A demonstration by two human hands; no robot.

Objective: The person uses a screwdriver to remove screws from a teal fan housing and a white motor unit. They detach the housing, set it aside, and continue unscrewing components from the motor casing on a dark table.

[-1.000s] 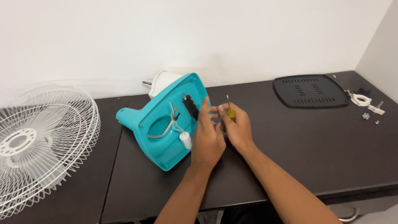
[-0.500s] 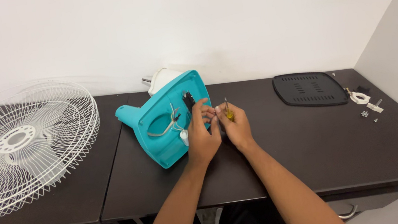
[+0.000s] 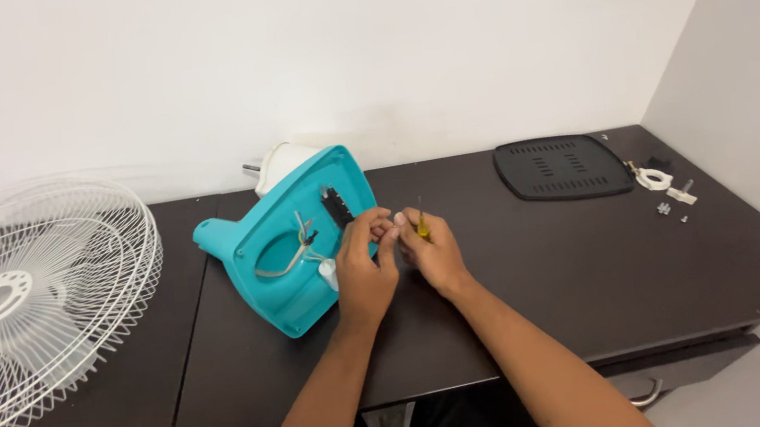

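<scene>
A teal fan base (image 3: 288,249) lies tilted on the dark table (image 3: 525,292), its open underside facing me with grey wires and a black part inside. Behind it sits the white motor housing (image 3: 282,163). My left hand (image 3: 363,269) rests at the base's right edge, fingertips pinched on something too small to make out. My right hand (image 3: 433,250) is right beside it, holding a small yellow-handled screwdriver (image 3: 421,223) with its tip pointing up. The two hands touch at the fingertips.
A white wire fan grille (image 3: 19,306) lies at the left, overhanging the table. A black vented cover plate (image 3: 563,167) lies at the back right. Small white parts and screws (image 3: 667,193) lie near the right wall. A drawer handle shows below the table's right front edge.
Both hands have stayed together at the fan base's right edge, with only slight finger shifts. The fan base has not moved.
</scene>
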